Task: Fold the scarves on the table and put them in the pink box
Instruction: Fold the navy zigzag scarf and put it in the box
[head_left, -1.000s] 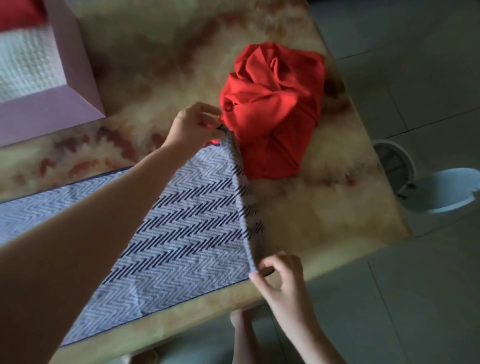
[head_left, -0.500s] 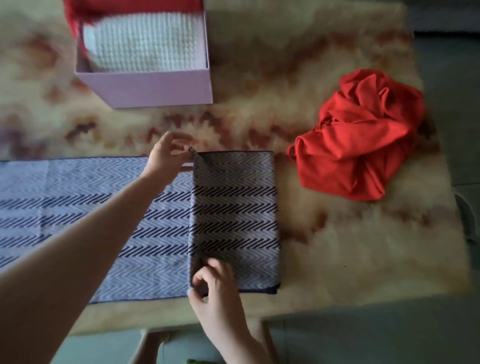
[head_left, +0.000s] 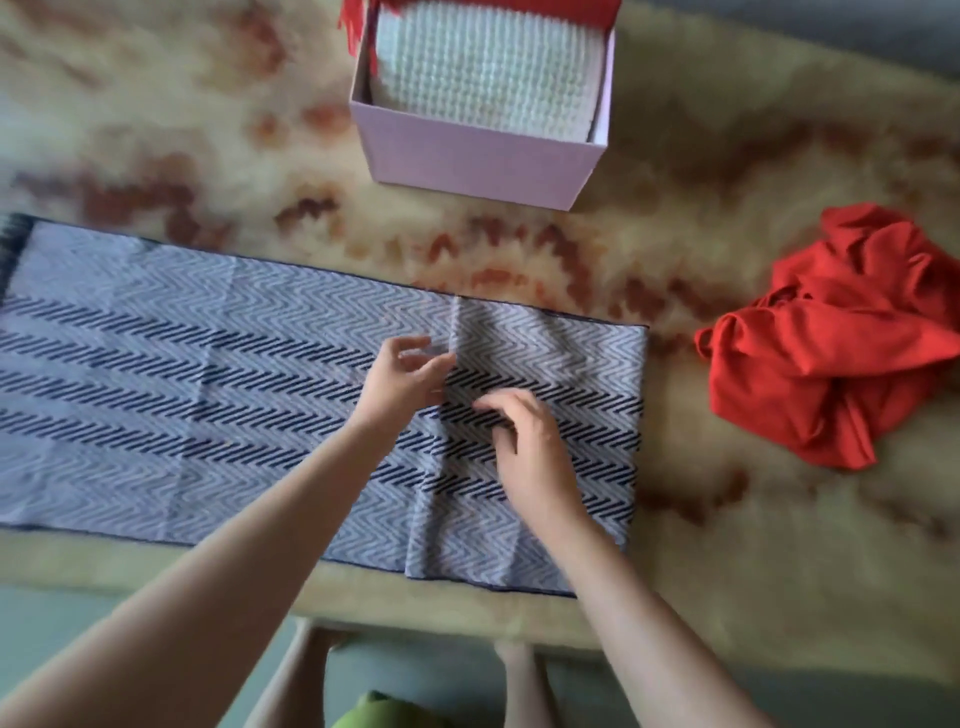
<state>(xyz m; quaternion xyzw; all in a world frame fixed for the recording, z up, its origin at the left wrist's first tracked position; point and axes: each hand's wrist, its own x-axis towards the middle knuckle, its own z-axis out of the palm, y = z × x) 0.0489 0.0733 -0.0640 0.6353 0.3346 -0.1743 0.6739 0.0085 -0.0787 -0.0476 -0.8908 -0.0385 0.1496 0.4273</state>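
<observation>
The blue scarf (head_left: 208, 374) lies in the middle, its 3 o'clock end folded once. The left hand (head_left: 405, 374) hangs loose at the flap's (head_left: 571, 358) edge. The right hand (head_left: 524, 441) rests on the flap, but a pinch is too blurred to tell. Next, probably another fold toward 9 o'clock.

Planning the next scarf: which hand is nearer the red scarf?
Right. The right hand is over the striped scarf, left of the red scarf; the left hand lies farther left.

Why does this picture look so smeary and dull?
Head view: motion blur smears the left hand, the right hand and the zigzags on the scarf; light is dim and flat, without glare; the box looks soft-edged.
</observation>
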